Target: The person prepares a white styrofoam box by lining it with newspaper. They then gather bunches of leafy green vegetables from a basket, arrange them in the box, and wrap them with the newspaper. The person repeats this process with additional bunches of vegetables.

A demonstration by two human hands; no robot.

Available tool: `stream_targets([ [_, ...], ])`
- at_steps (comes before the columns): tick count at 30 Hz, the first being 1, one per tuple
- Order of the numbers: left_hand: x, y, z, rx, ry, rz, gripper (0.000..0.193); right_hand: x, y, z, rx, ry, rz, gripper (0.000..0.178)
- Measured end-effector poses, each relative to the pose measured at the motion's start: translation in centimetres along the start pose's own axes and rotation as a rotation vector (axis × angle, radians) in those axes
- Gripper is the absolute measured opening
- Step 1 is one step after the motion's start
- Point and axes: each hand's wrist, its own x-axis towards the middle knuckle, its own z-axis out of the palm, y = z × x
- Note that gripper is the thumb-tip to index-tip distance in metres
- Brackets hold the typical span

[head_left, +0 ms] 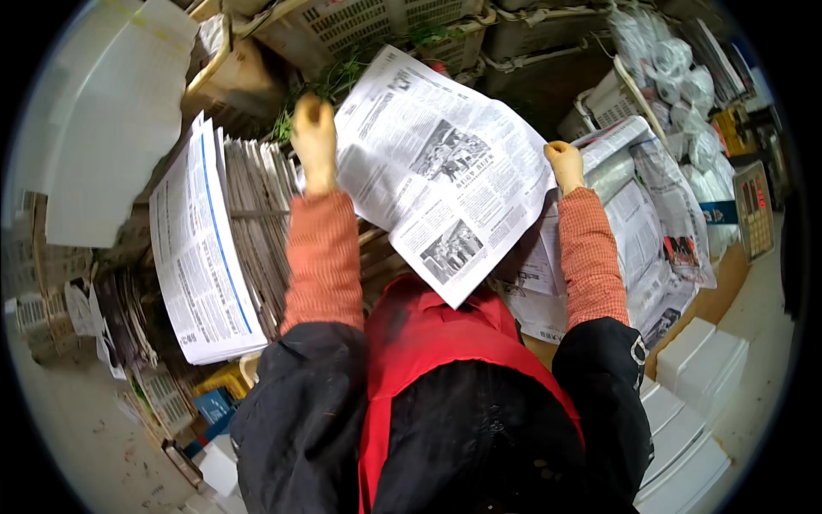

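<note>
A large newspaper sheet (445, 163) with black-and-white photos hangs spread in front of me, its lower corner over my red apron (462, 343). My right hand (565, 164) pinches its right edge. My left hand (314, 141), a little blurred, is raised beside the sheet's left edge with its fingers curled closed; whether anything is in them does not show. Below and left of it stands a thick stack of folded newspapers (257, 214), with a white printed bundle (201, 257) on its outer side. More newspapers (634, 223) lie crumpled and overlapping beyond my right forearm.
Plastic crates (360, 34) line the back, with green leaves (338, 75) among them. Clear plastic bags (685, 86) pile at the upper right, above a device with a red display (753, 210). White boxes (702, 360) stand low on the right. A white board (111, 111) fills the upper left.
</note>
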Motion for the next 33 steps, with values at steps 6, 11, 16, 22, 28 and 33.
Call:
stream_targets([
  [6,-21.1,-0.8,-7.3,0.335,-0.915,-0.468,0.053,0.5,3.3,0.3,-0.135,-0.016,-0.026,0.03],
  [11,-28.0,0.2,-5.3,-0.277,-0.933,-0.606,0.053,0.8,3.4,0.3,-0.087,-0.061,0.023,0.031],
  [16,-28.6,3.0,-3.9,-0.643,-0.822,-1.146,0.022,-0.5,-0.8,-1.7,-0.402,-0.103,0.018,0.037],
  [22,-25.7,6.9,-3.9,-0.636,-0.579,-0.985,0.021,-11.8,-10.1,-1.8,0.102,-0.247,-0.472,0.039],
  [28,-22.3,9.2,-3.1,-0.712,-0.478,-0.788,0.025,-17.9,-15.8,1.6,-0.011,-0.603,-0.634,0.027],
  [33,-18.6,10.6,-3.8,-0.862,-0.503,-0.616,0.034,-15.2,-17.9,-0.5,0.329,-0.794,-0.217,0.015],
])
